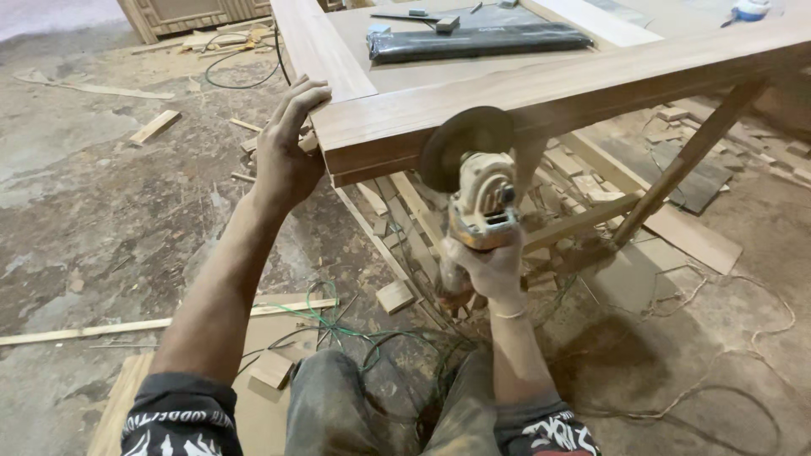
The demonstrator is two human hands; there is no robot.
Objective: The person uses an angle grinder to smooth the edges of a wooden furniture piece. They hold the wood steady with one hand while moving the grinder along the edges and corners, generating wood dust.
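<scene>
Right hand point(488, 268) clamped on grinder point(480, 196), disc at the wooden frame point(541, 93) edge. Left hand point(287, 139) flat, fingers spread, on the frame corner. Wood scraps point(395, 295) and green wire point(338, 325) litter the floor; black bag point(477, 40) on the surface.

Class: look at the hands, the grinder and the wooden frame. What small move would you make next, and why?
Probably slide the angle grinder along the wooden frame edge: its disc meets that edge, dust hangs there, the right hand grips it, and the left hand braces the corner.
</scene>
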